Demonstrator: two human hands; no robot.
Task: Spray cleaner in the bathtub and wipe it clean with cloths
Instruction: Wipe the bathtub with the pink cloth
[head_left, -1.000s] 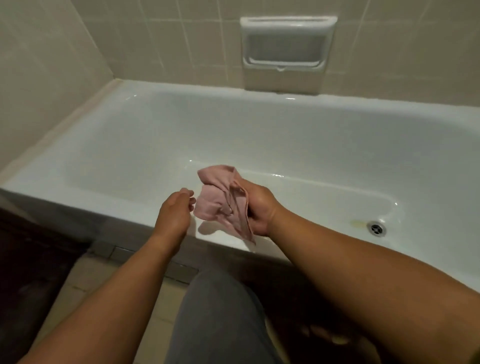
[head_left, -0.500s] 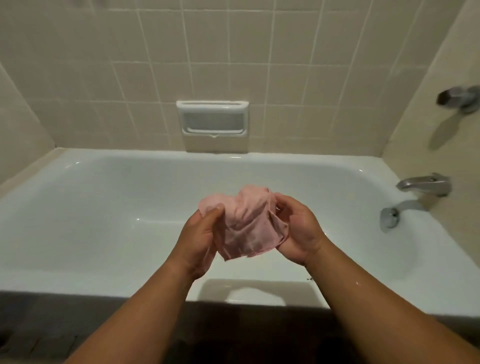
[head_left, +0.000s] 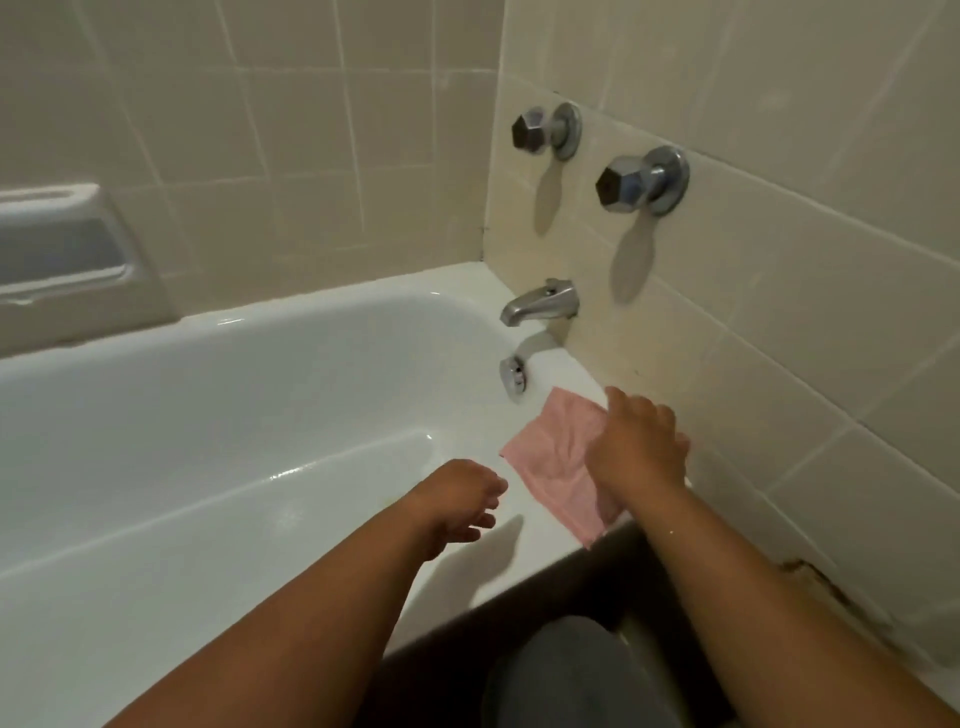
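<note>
- Apparently mid-wipe: pink cloth (head_left: 550, 457) flat on bathtub (head_left: 322, 306) rim corner, near spout (head_left: 540, 301).
- Pinned under right hand (head_left: 636, 457), fingers (head_left: 619, 402) fairly straight; left hand (head_left: 457, 501) loose, empty, hovering just beside.
- No sprayer visible; probably basin left to wipe.

I have the white bathtub (head_left: 337, 297) filling my view from 9 o'clock across to centre. Its far rim runs along the tiled wall (head_left: 291, 156) toward 1 o'clock, and its near rim crosses at 6 o'clock. One thing lies on it: a pink cloth (head_left: 545, 457), spread fairly flat on the end ledge at about 4 o'clock, just beside the wall. The cloth's lower corner hangs over the near edge. My right hand (head_left: 636, 452) rests on the cloth's 3 o'clock side and hides that part. The tub floor shows a wet glint near centre.
</note>
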